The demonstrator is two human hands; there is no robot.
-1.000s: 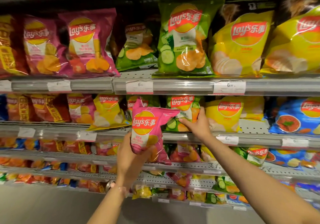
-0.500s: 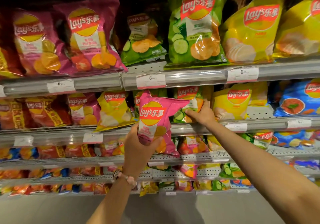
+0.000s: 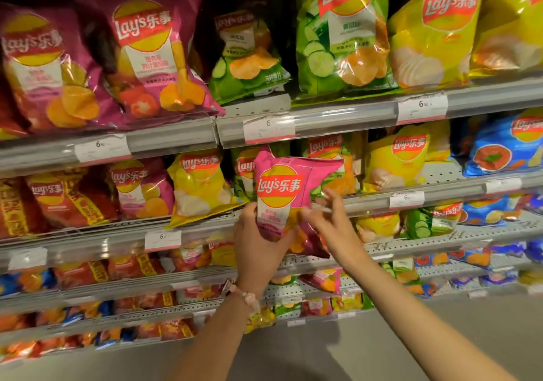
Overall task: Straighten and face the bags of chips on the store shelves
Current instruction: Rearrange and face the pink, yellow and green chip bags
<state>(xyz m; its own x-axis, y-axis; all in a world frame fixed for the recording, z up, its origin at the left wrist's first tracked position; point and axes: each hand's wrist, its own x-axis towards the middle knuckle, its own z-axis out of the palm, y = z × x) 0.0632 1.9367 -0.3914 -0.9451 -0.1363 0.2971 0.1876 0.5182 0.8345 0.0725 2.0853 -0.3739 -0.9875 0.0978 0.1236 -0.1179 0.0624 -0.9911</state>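
Now that the right hand [image 3: 326,219] has left the green bag on the second shelf and come across, fingers loosely spread, to the pink bag [image 3: 286,195] gripped by the left hand [image 3: 258,242] at six o'clock, reshelving looks close.

Right hand [image 3: 326,219] motion-blurred with its finger pose unclear, lower part of pink chip bag [image 3: 282,192] hidden behind both hands, lower-shelf bags [image 3: 88,316] too blurred to read, yellow bag [image 3: 517,24] cut off at right edge.
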